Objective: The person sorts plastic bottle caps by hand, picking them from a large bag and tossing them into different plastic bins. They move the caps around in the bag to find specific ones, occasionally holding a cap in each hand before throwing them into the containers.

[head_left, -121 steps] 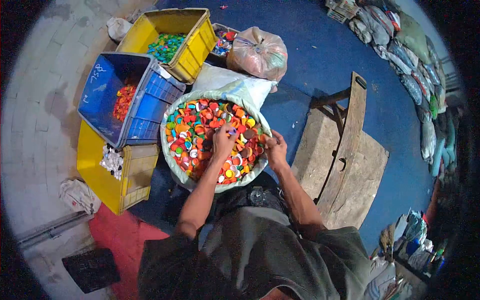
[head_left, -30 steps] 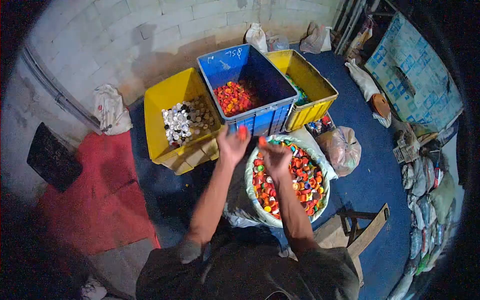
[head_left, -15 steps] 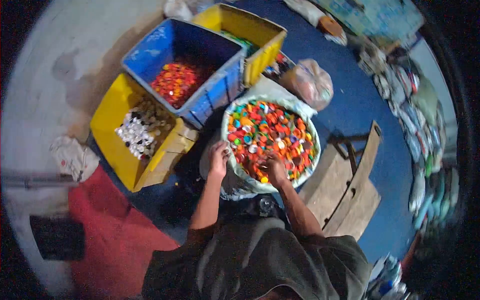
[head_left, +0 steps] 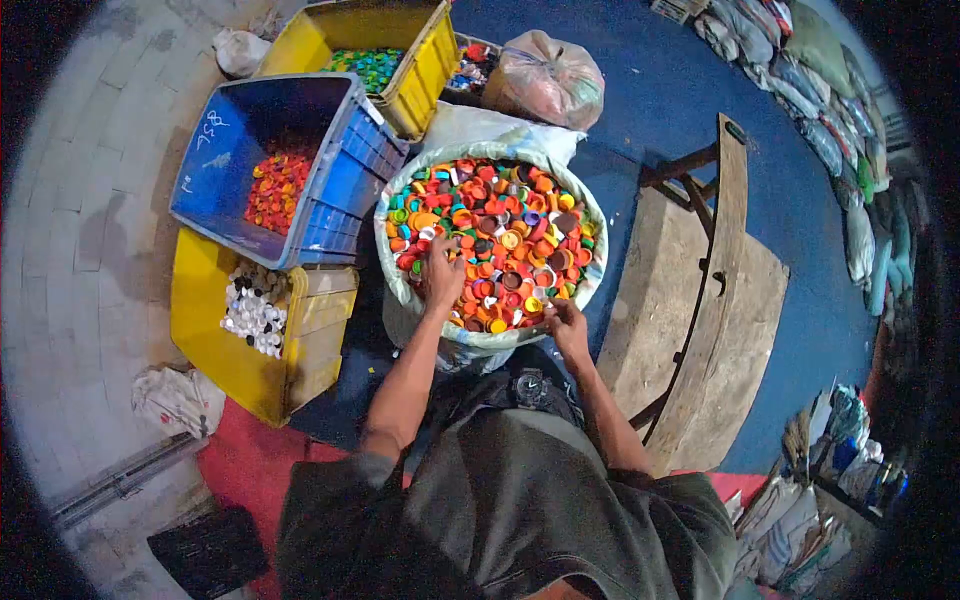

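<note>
A wide sack (head_left: 592, 285) with its pale rim rolled down stands before me, full of plastic bottle caps (head_left: 510, 240) in red, orange, yellow, green, white and brown. My left hand (head_left: 443, 278) reaches over the left part of the caps, fingers apart and touching the pile; no cap shows clearly in its grasp. At the front right rim is my right hand (head_left: 568, 330), its fingers drawn together at the edge of the pile. What they hold, if anything, is too small to make out.
To the left stand a blue bin (head_left: 335, 205) with red and orange caps, a yellow bin (head_left: 205, 330) with white and black caps, and another yellow bin (head_left: 425, 85) with green and blue caps. A knotted bag (head_left: 550, 80) sits behind the sack; a wooden bench (head_left: 720, 270) is at right.
My left hand has gone from the sack's left rim onto the caps. My right hand has drawn back from the caps to the front right rim. The camera view has turned.
</note>
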### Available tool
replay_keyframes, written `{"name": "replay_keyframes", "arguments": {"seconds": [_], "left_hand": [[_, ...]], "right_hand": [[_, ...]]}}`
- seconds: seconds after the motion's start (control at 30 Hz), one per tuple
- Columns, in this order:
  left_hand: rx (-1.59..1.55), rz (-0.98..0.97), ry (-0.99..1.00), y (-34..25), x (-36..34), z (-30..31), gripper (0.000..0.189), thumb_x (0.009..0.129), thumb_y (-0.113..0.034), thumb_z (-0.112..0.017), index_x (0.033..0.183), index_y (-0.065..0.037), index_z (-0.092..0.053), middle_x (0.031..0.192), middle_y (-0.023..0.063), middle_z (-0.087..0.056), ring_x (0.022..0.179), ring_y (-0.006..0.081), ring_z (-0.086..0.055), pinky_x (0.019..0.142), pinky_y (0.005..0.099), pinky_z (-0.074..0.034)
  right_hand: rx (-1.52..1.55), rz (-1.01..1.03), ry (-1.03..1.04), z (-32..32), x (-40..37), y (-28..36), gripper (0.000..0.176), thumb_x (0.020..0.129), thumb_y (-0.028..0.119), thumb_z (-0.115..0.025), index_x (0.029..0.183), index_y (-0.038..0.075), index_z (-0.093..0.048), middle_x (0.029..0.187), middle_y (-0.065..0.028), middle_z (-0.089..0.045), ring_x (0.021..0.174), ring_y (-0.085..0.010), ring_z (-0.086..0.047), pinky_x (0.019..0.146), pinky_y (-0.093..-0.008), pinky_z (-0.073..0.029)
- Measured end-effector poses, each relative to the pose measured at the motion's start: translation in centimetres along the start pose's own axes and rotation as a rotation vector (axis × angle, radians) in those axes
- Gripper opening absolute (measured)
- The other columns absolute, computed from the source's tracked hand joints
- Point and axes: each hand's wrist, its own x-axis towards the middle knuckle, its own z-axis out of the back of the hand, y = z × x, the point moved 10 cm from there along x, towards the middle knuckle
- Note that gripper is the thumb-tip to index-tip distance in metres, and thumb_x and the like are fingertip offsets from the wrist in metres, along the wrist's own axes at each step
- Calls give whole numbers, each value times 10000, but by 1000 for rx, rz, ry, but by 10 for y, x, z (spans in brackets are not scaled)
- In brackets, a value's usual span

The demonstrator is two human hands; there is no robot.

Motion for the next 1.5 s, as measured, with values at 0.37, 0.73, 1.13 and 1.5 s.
{"name": "replay_keyframes", "arguments": {"seconds": [0.37,0.73,1.13,1.5], "left_hand": [[30,-8,109,-10,25,-22,446,793,-47,-653,1208,-18,-492,993,111,-655,917,289,-598,911,425,-409],[-623,395,96,14,13,-6,307,801,19,-640,1102,8,-583,892,57,-618,830,137,-601,729,272,-482],[-1567,749,89,45,-55,26,118,814,-109,-548,893,-23,-566,840,84,-585,818,238,-580,741,364,-486],[-1376,906,43,46,-92,27,126,870,-219,-632,874,-102,-586,744,-5,-570,661,76,-508,563,232,-374]], "right_hand": [[-20,79,1,5,19,13,323,818,87,-593,1122,-23,-570,880,-104,-662,802,-157,-624,717,-298,-500],[-374,189,43,-49,10,65,292,807,116,-596,1072,-6,-584,857,-178,-662,773,-290,-656,701,-376,-509],[-946,908,20,-163,39,134,570,739,119,-596,1287,62,-446,994,-104,-652,927,-308,-493,801,-456,-370],[-1182,833,164,-196,58,112,688,731,201,-655,1356,76,-396,1068,-60,-657,1067,-265,-479,948,-506,-323]]}}
